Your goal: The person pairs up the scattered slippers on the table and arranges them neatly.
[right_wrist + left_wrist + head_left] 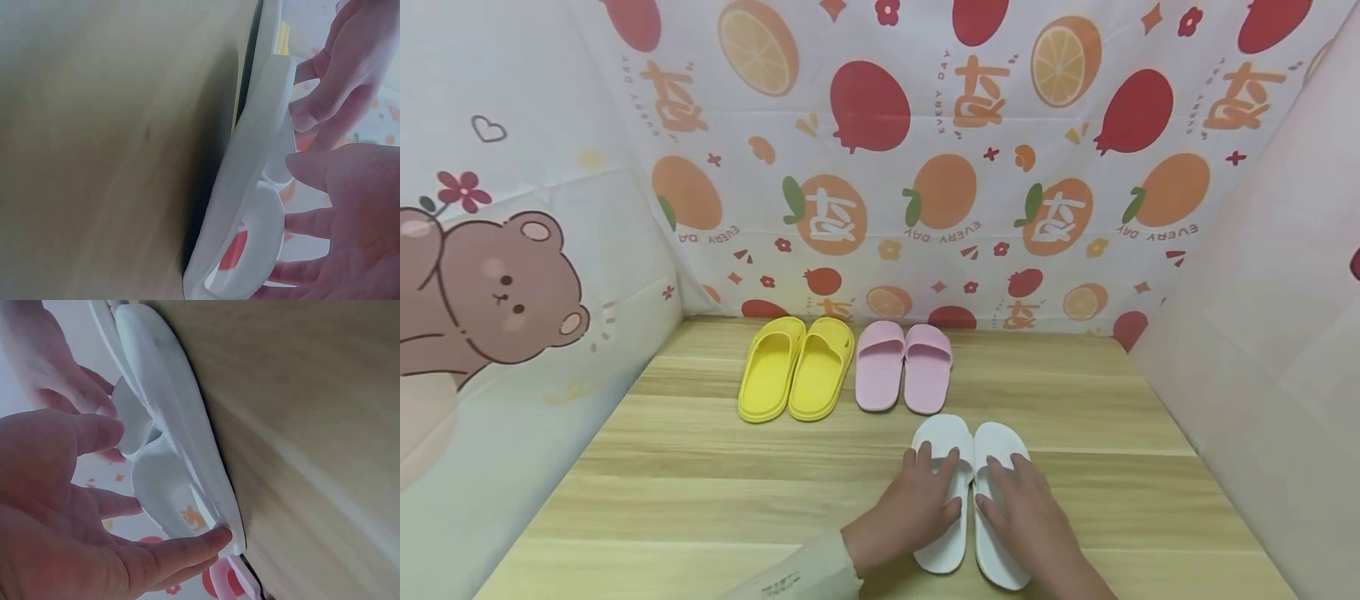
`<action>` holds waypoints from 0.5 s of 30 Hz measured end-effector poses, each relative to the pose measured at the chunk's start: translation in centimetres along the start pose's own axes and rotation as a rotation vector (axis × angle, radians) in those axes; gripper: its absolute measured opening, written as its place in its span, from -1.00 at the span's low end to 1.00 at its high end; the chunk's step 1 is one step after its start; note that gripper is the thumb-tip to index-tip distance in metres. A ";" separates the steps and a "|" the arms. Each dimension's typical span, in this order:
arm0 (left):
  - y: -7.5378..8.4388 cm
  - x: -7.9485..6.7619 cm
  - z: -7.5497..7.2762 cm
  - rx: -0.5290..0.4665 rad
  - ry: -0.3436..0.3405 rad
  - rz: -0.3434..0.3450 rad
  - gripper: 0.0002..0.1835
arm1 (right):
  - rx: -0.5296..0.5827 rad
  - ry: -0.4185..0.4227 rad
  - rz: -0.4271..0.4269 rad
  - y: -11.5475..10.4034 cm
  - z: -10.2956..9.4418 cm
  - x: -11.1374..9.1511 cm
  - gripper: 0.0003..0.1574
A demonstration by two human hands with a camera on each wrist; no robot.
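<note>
A pair of white slippers lies side by side at the front right, toes facing the back wall. My left hand (917, 507) is over the left white slipper (946, 433), fingertips at its strap. In the left wrist view, the fingers of that hand (69, 506) are spread, with one tip against the edge of the sole (181, 419). My right hand (1030, 518) is over the right white slipper (997, 439), its fairly straight fingers touching the strap (269, 231). Dark shadow runs beneath that slipper's sole (247, 150) in the right wrist view.
Yellow slippers (820, 375) stand at the back left of the wood-grain surface (715, 492), with pink slippers (880, 379) to their right. Behind them rises a fruit-print backdrop (910, 267). Pale side walls flank the surface, the left one showing a bear (512, 283).
</note>
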State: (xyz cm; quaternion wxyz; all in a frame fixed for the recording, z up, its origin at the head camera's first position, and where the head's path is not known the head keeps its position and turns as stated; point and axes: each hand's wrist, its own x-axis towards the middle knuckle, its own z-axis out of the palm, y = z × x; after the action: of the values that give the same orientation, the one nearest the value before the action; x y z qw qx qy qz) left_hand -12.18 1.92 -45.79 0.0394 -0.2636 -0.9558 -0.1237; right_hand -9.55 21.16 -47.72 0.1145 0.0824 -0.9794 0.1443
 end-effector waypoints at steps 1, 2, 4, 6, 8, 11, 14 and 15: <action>0.2 0.3 0.1 0.003 0.002 0.006 -0.33 | -0.006 0.005 0.002 0.3 -0.1 0.1 -0.32; 0.3 0.7 0.1 0.013 -0.001 0.012 -0.32 | -0.009 0.009 0.002 0.6 -0.1 0.3 -0.32; 0.6 1.3 0.1 0.030 -0.005 0.022 -0.32 | -0.011 0.013 -0.001 1.1 -0.3 0.7 -0.32; 0.9 1.9 0.2 0.035 -0.019 0.021 -0.32 | -0.008 0.013 -0.009 1.6 -0.5 1.0 -0.32; 1.1 2.5 0.2 0.027 -0.031 0.015 -0.32 | -0.003 0.013 -0.015 2.1 -0.6 1.4 -0.31; 1.4 3.5 0.6 0.036 -0.030 0.020 -0.32 | -0.001 0.023 -0.026 3.0 -0.5 1.9 -0.30; 1.7 4.5 1.0 0.084 0.001 0.054 -0.34 | 0.002 0.052 -0.048 3.8 -0.4 2.3 -0.28; 1.7 4.9 1.1 0.097 0.006 0.058 -0.34 | 0.003 0.063 -0.058 4.1 -0.3 2.4 -0.28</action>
State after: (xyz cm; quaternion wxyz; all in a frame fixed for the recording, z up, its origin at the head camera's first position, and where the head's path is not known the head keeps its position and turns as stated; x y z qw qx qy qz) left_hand -15.49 6.07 -45.79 0.0583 -0.2887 -0.9526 -0.0769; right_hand -12.58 24.84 -47.95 0.1490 0.1061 -0.9724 0.1448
